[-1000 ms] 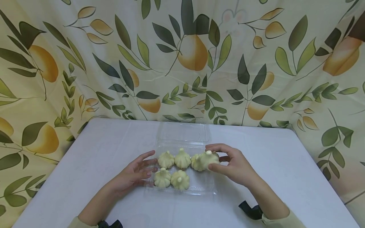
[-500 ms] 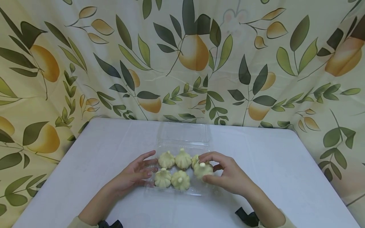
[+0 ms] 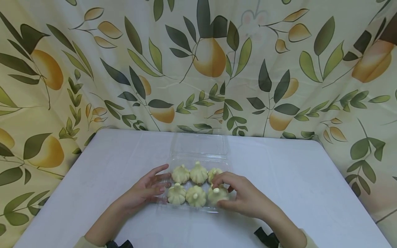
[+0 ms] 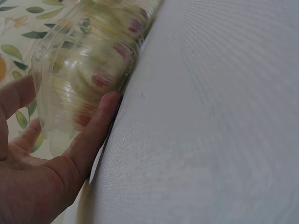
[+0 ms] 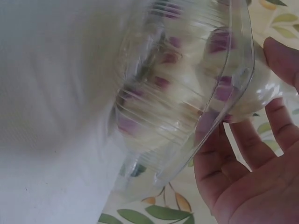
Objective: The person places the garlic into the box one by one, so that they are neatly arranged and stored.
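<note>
A clear plastic clamshell box [image 3: 214,209] with its lid [image 3: 200,144] folded back holds pale garlic bulbs [image 3: 196,196] in two rows. My right hand [image 3: 240,195] pinches one garlic bulb [image 3: 217,195] between thumb and fingers at the front right corner. In the right wrist view this bulb [image 5: 261,91] sits partly above the box rim, beside the right hand [image 5: 254,182]. My left hand [image 3: 142,187] touches the box's left end with fingers spread. The left wrist view shows the left thumb [image 4: 96,130] straight along the box's lower side. The right hand partly hides the back right bulb [image 3: 214,173].
A white-covered table [image 3: 279,165] lies under the box. Behind it hangs a curtain [image 3: 173,89] printed with fruit and leaves. Black straps [image 3: 266,237] show near both wrists.
My right hand has moved left and toward me with its garlic bulb, lowering it from beside the back right bulb into the front right corner. The left hand keeps its place.
</note>
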`<action>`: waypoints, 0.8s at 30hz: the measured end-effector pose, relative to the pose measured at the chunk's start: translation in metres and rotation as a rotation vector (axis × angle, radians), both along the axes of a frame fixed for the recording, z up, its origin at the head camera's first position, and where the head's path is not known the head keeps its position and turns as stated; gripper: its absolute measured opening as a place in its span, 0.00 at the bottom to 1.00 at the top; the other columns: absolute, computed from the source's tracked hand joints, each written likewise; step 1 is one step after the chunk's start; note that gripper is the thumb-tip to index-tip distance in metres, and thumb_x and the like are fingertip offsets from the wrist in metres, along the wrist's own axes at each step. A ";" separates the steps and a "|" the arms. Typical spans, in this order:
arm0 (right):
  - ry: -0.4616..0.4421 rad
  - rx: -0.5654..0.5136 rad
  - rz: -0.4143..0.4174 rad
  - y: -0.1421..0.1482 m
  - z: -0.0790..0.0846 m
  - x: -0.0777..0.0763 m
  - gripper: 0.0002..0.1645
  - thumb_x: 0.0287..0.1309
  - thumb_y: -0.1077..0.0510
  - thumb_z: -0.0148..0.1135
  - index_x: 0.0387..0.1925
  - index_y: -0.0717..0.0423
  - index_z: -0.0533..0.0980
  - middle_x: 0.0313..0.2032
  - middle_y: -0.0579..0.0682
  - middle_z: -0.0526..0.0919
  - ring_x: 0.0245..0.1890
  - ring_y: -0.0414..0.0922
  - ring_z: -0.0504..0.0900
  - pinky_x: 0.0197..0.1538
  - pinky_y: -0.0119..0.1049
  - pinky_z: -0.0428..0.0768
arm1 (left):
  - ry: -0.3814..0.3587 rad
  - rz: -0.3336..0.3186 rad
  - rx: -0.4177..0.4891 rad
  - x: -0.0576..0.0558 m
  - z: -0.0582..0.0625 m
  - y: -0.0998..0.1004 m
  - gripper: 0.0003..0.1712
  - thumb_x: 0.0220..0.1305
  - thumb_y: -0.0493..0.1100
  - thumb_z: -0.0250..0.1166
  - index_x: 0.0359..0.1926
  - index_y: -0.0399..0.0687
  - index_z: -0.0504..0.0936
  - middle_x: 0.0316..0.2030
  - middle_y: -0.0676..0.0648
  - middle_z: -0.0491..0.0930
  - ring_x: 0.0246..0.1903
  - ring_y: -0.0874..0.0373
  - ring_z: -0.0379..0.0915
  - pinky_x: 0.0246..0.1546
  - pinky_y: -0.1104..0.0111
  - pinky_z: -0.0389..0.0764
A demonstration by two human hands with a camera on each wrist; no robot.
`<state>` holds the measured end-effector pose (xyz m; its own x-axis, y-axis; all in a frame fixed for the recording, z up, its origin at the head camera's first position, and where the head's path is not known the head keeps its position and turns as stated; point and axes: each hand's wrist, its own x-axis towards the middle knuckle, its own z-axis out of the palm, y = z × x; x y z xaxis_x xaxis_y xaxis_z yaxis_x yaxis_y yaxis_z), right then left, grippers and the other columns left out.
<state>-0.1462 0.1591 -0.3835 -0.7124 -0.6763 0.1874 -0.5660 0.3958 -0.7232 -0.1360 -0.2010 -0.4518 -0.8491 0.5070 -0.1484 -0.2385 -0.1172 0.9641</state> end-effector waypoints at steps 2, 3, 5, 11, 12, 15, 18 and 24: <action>0.037 0.008 0.009 -0.001 -0.001 0.001 0.25 0.47 0.61 0.77 0.43 0.35 0.75 0.50 0.35 0.81 0.49 0.38 0.78 0.42 0.34 0.79 | -0.001 0.001 -0.001 0.000 0.000 0.000 0.43 0.72 0.35 0.57 0.79 0.56 0.46 0.76 0.38 0.50 0.70 0.39 0.57 0.52 0.46 0.79; 0.058 0.008 0.013 -0.002 -0.002 0.001 0.25 0.47 0.61 0.76 0.43 0.35 0.75 0.50 0.35 0.81 0.49 0.38 0.78 0.42 0.34 0.79 | -0.001 0.002 -0.001 0.000 0.000 0.000 0.43 0.72 0.34 0.57 0.79 0.56 0.46 0.76 0.38 0.50 0.70 0.39 0.58 0.52 0.46 0.79; 0.082 0.018 0.008 -0.003 -0.003 0.001 0.26 0.47 0.61 0.77 0.43 0.35 0.75 0.50 0.34 0.80 0.50 0.37 0.78 0.43 0.35 0.80 | 0.002 0.001 0.000 0.000 0.000 0.000 0.43 0.72 0.34 0.57 0.79 0.55 0.45 0.76 0.37 0.49 0.70 0.39 0.57 0.52 0.47 0.79; 0.152 0.101 -0.028 -0.005 -0.007 0.004 0.24 0.47 0.58 0.77 0.42 0.33 0.75 0.50 0.33 0.80 0.55 0.37 0.78 0.54 0.42 0.80 | 0.010 -0.001 0.003 0.001 0.001 0.000 0.44 0.71 0.35 0.58 0.79 0.52 0.45 0.76 0.34 0.48 0.70 0.38 0.57 0.52 0.48 0.79; 0.167 0.114 -0.032 -0.006 -0.008 0.004 0.24 0.47 0.57 0.77 0.41 0.33 0.74 0.50 0.32 0.81 0.55 0.36 0.78 0.55 0.43 0.80 | 0.010 -0.001 0.004 0.001 0.001 0.000 0.44 0.71 0.35 0.58 0.79 0.52 0.45 0.76 0.34 0.48 0.70 0.38 0.57 0.52 0.48 0.79; 0.201 0.136 -0.043 -0.007 -0.009 0.004 0.22 0.48 0.57 0.76 0.41 0.34 0.75 0.49 0.33 0.81 0.55 0.36 0.79 0.55 0.44 0.79 | 0.012 -0.002 0.007 0.001 0.000 0.000 0.44 0.71 0.34 0.58 0.79 0.52 0.45 0.76 0.34 0.48 0.70 0.38 0.57 0.52 0.47 0.79; 0.226 0.165 -0.053 -0.008 -0.011 0.004 0.20 0.49 0.56 0.74 0.41 0.36 0.76 0.48 0.33 0.82 0.54 0.36 0.79 0.55 0.43 0.79 | 0.015 -0.003 0.008 0.001 0.000 0.000 0.43 0.72 0.34 0.57 0.79 0.53 0.45 0.76 0.34 0.49 0.70 0.38 0.57 0.52 0.47 0.79; 0.234 0.207 -0.064 -0.008 -0.012 0.004 0.18 0.51 0.55 0.74 0.42 0.37 0.77 0.46 0.31 0.81 0.52 0.35 0.79 0.55 0.42 0.79 | 0.009 -0.005 0.008 0.001 0.000 0.000 0.44 0.71 0.34 0.57 0.79 0.53 0.45 0.76 0.35 0.48 0.70 0.37 0.57 0.52 0.47 0.79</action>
<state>-0.1420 0.1512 -0.3953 -0.7083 -0.6725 0.2144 -0.6769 0.5611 -0.4764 -0.1353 -0.2014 -0.4516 -0.8477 0.5127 -0.1366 -0.2304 -0.1238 0.9652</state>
